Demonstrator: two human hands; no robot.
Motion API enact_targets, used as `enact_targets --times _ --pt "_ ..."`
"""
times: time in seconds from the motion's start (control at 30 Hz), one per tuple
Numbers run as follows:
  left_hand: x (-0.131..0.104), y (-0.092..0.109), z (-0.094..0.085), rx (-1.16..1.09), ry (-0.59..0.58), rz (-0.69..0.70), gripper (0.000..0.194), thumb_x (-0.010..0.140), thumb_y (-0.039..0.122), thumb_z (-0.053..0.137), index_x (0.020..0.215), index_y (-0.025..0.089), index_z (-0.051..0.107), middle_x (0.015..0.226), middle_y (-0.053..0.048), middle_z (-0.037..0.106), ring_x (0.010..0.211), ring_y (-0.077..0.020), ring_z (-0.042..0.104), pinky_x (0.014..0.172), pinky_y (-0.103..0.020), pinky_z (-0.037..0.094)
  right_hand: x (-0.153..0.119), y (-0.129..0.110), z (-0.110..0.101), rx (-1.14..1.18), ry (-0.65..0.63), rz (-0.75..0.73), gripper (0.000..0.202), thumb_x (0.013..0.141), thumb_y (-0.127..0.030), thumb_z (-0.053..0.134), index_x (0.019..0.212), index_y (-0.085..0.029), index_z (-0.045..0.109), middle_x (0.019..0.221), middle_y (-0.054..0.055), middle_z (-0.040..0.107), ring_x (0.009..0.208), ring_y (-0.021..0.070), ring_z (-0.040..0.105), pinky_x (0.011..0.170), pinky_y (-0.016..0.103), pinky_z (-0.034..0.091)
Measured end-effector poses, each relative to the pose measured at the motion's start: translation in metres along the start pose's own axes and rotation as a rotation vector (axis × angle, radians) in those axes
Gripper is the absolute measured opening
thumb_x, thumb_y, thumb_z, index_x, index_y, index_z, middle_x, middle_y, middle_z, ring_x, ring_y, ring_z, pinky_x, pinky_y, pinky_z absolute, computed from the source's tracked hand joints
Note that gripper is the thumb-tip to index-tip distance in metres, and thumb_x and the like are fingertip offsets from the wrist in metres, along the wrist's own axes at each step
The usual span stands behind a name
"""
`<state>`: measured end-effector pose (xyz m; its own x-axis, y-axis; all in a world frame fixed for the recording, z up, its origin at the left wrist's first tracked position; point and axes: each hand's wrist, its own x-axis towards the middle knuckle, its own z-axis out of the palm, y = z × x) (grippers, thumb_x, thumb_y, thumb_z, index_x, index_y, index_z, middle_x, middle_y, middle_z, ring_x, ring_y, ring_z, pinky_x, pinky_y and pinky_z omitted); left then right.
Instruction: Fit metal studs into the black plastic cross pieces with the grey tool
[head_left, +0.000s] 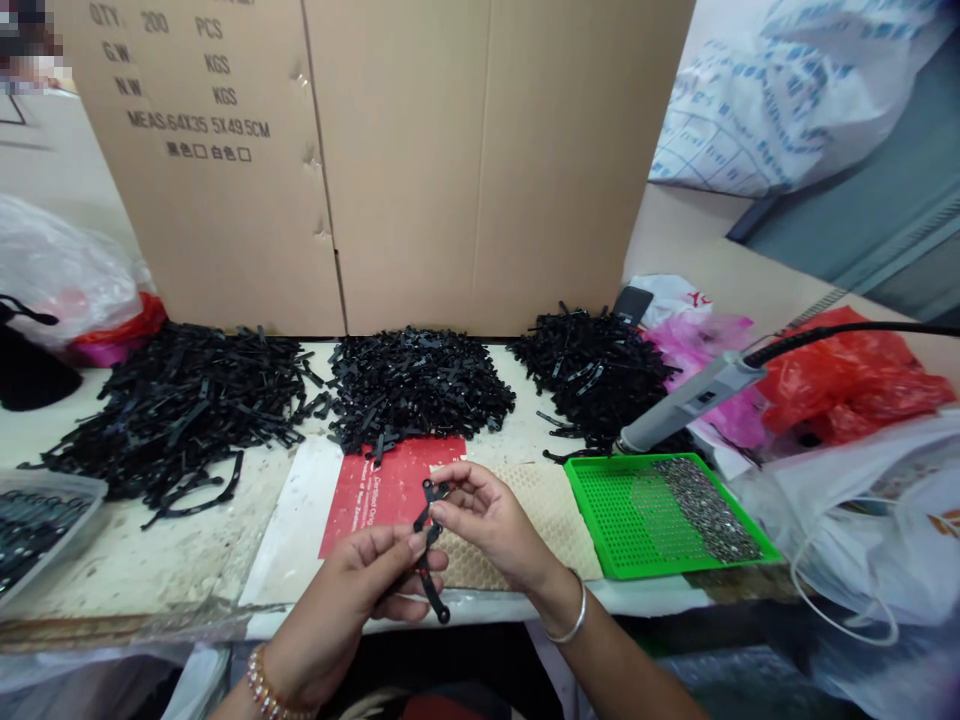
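Near the table's front edge, my left hand [364, 575] is closed, with thumb and fingers pinching a curved black strip [432, 590] that has a rounded end with a hole. My right hand [491, 520] pinches a second black piece [430, 490] with small round ends, just above it. Both black pieces meet or overlap between my fingertips; the fingers hide how they join. Beyond my hands lies a heap of small black pieces [420, 385], partly over a red printed sheet [397, 475]. A honeycomb-textured mat [517, 500] is under my right hand.
More black strips form a left heap [217, 390] and a right heap [585, 370]. A green tray [607, 510] holds small metal parts. Above it rests a grey corded tool [690, 400]. A tall cardboard box [480, 180] closes off the back; a plastic tub [82, 500] stands left.
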<state>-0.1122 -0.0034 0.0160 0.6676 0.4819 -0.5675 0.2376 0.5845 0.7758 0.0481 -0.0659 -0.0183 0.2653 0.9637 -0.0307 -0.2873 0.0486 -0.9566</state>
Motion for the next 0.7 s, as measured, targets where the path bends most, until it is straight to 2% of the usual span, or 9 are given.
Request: enact_targets --times 0.37,0.47,0.7 --pt "0.000 -0.002 -0.001 -0.073 -0.035 -0.040 0.029 0.072 0.041 0.073 0.083 0.014 0.070 0.090 -0.009 0.071 0.071 -0.0125 0.060 0.059 -0.018 0.051 -0.003 0.011 0.001 0.027 -0.013 0.006 0.032 0.077 -0.030 0.074 0.103 -0.020 0.059 0.096 0.002 0.060 0.078 0.0105 0.060 0.074 0.022 0.049" --pt "0.000 -0.001 -0.002 -0.071 -0.030 -0.042 0.030 0.072 0.041 0.073 0.084 0.014 0.070 0.090 -0.009 0.071 0.072 -0.0129 0.061 0.058 -0.018 0.051 -0.002 0.011 0.002 0.019 0.017 0.012 0.035 0.077 -0.031 0.074 0.106 -0.021 0.056 0.095 0.001 0.058 0.081 0.0111 0.059 0.076 0.023 0.048" --pt "0.005 -0.003 -0.005 -0.091 -0.053 -0.054 0.031 0.072 0.040 0.073 0.089 0.014 0.071 0.091 -0.008 0.072 0.072 -0.0120 0.062 0.061 -0.018 0.052 -0.003 0.012 0.001 -0.018 -0.011 -0.001 0.034 0.080 -0.034 0.071 0.107 -0.020 0.056 0.093 0.002 0.060 0.080 0.0123 0.060 0.076 0.024 0.047"
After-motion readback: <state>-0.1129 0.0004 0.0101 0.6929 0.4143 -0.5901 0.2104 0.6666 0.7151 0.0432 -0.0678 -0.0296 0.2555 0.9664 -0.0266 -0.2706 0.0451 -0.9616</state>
